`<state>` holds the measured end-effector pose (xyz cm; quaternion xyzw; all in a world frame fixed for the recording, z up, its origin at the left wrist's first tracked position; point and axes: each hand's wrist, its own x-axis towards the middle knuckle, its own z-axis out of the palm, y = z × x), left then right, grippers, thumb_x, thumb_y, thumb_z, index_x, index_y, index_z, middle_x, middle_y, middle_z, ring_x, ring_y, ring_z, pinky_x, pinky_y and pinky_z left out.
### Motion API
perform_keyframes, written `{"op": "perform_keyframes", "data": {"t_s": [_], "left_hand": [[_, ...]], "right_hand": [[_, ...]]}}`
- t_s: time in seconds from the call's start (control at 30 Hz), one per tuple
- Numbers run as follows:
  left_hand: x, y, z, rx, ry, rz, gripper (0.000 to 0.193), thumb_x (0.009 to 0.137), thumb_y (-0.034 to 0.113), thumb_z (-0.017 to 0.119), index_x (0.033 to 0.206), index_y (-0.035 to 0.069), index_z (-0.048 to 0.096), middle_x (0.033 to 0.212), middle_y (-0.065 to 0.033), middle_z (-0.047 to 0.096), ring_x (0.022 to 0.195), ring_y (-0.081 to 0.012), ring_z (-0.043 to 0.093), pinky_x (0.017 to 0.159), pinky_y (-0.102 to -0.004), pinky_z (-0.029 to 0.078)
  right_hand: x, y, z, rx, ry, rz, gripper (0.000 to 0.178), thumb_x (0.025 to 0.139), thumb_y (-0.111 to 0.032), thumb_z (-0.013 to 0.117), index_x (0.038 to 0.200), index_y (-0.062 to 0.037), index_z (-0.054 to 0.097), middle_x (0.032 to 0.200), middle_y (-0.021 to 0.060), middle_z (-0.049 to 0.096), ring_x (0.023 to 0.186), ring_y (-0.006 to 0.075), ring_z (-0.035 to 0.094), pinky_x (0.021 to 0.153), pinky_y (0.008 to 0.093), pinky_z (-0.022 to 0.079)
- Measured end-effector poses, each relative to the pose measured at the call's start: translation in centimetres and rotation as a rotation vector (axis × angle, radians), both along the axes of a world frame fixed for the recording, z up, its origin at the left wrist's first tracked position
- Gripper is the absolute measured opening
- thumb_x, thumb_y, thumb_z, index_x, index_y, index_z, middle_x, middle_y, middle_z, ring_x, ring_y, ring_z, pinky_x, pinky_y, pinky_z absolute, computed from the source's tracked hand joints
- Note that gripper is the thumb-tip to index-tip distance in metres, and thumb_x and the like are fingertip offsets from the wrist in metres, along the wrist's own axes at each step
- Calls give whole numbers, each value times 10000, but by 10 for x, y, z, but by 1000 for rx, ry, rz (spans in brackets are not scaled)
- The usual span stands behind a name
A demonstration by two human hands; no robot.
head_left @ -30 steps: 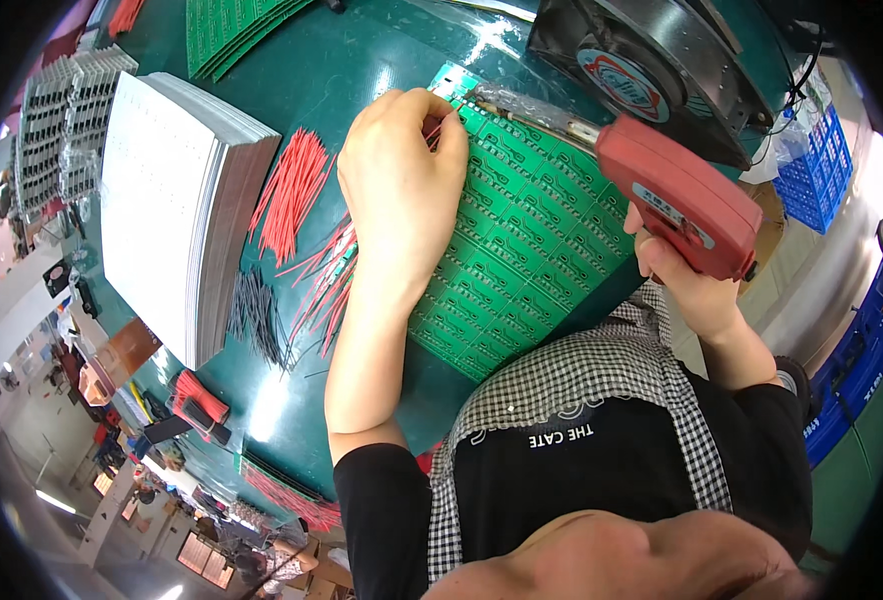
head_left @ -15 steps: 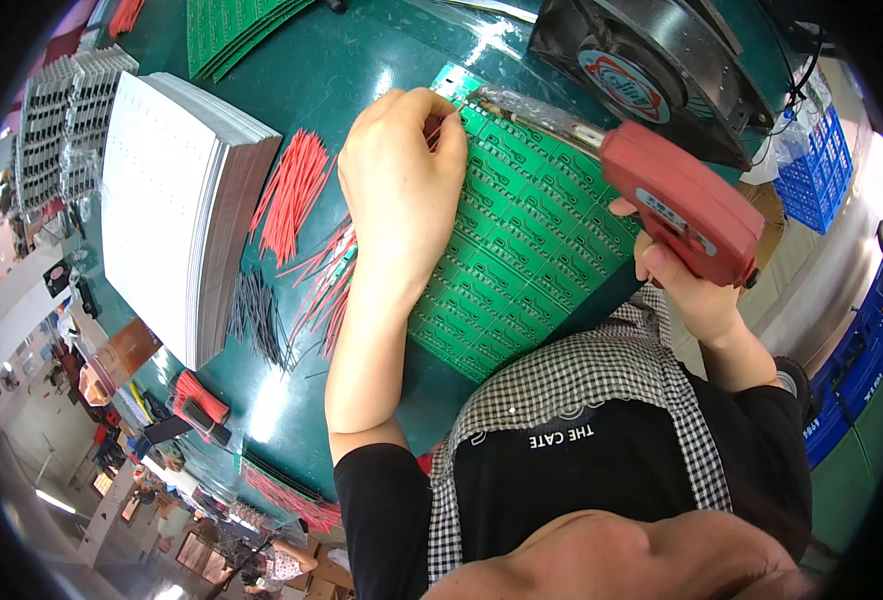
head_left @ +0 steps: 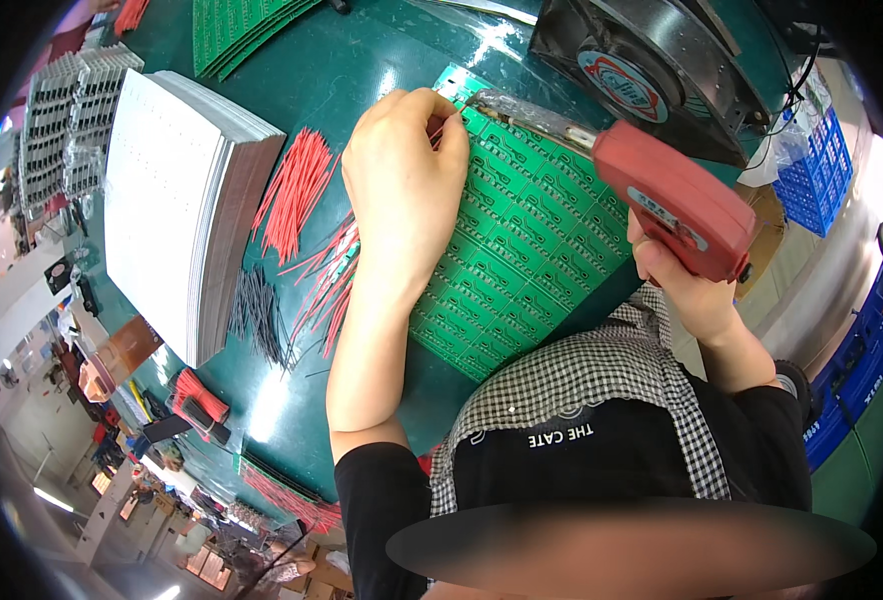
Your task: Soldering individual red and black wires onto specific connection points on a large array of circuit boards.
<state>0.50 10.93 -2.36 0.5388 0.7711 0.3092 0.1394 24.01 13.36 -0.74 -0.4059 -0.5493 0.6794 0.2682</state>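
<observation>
A green panel of printed circuit boards (head_left: 532, 235) lies in front of me on the table. Over its upper left edge, my left hand (head_left: 407, 180) pinches a thin red wire (head_left: 438, 130), its end at the board. My right hand (head_left: 687, 275) grips a red soldering gun (head_left: 672, 200) by its handle. The gun's long tip reaches left along the panel's top edge, close to my left fingertips; fingers partly hide where they meet. Beside my left forearm lie loose red wires attached to small boards (head_left: 340, 265).
Left of my arm are a bundle of red wires (head_left: 297, 190), dark wires (head_left: 256, 310) and a tall stack of white sheets (head_left: 162, 200). A black fan (head_left: 652, 75) stands at the far right, a blue crate (head_left: 817, 170) beyond it. More green panels (head_left: 247, 30) lie at the back.
The soldering gun has shifted slightly left, its tip a little nearer my left fingers. My left hand has barely moved and still pinches the wire.
</observation>
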Motion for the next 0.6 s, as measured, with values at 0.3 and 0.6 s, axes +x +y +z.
{"op": "perform_keyframes", "data": {"t_s": [0.3, 0.6], "left_hand": [[2, 3, 0, -4, 4, 0, 63, 696, 62, 572, 684, 1, 565, 665, -122, 547, 647, -286, 545, 598, -380, 426], [-9, -9, -1, 15, 135, -31, 87, 699, 75, 567, 726, -3, 591, 684, -131, 566, 641, -272, 563, 599, -357, 444]], "right_hand": [[0, 2, 4, -35, 62, 9, 381, 759, -37, 642, 1118, -20, 515, 1015, 77, 600, 810, 90, 554, 666, 212, 445], [-2, -7, 3, 16, 47, 74, 416, 776, 1, 574, 1176, -1, 457, 1051, 108, 583, 656, 72, 515, 573, 200, 429]]}}
